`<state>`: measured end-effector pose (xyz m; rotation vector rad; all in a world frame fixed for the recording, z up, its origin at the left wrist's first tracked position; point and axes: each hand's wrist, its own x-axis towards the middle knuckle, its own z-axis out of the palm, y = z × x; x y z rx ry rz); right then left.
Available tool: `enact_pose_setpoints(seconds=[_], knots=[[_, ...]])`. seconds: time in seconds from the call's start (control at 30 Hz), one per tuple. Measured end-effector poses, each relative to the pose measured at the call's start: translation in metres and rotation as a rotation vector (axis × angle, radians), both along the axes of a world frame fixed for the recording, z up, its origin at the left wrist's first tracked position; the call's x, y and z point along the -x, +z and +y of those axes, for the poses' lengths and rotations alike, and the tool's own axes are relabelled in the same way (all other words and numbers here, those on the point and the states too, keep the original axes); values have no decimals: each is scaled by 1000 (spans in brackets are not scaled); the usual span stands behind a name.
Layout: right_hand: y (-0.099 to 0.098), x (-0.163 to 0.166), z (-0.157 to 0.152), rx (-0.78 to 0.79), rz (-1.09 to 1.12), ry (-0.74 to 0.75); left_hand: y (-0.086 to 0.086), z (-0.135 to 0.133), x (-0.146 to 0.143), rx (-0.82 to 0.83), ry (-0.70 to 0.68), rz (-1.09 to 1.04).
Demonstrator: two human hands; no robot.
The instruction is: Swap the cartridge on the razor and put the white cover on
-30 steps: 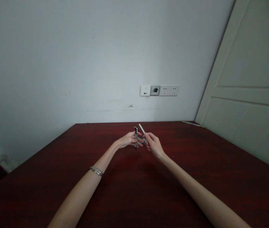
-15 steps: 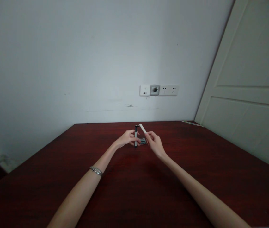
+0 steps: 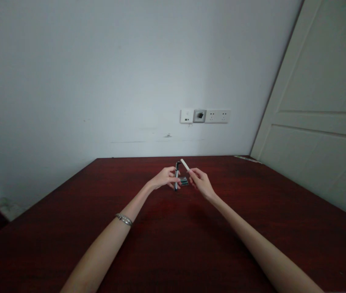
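Note:
Over the far middle of a dark red wooden table (image 3: 173,244), my left hand (image 3: 164,178) pinches a slim dark stick-like tool (image 3: 177,176), held upright. My right hand (image 3: 201,182) is closed on a short white stick (image 3: 185,165) that slants up and to the left. Both hands are close together, the two sticks a finger's width apart. Between the hands a small clear case with greenish contents (image 3: 184,181) lies on the table. A silver bracelet (image 3: 124,219) is on my left wrist.
A white wall stands behind the table with a row of sockets (image 3: 205,116). A pale panelled door (image 3: 322,118) fills the right side. A thin light strip (image 3: 247,159) lies at the table's far right corner.
My right hand has shifted slightly right and farther off, carrying the white stick. The small case now shows on the table between the hands. The left hand has barely moved.

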<state>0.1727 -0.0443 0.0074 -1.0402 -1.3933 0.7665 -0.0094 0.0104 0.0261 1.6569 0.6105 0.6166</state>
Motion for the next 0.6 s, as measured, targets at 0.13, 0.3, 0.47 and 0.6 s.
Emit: enact_pose_setpoints(seconds=[0.13, 0.3, 0.47, 0.6], knots=[[2, -2, 0, 29, 77, -19, 1, 0, 2, -2, -25, 14], [1, -3, 0, 56, 132, 38, 1, 0, 3, -10, -42, 23], [-3, -5, 3, 104, 193, 52, 0, 1, 4, -10, -58, 9], [2, -4, -1, 155, 340, 129, 0, 1, 4, -13, -69, -4]])
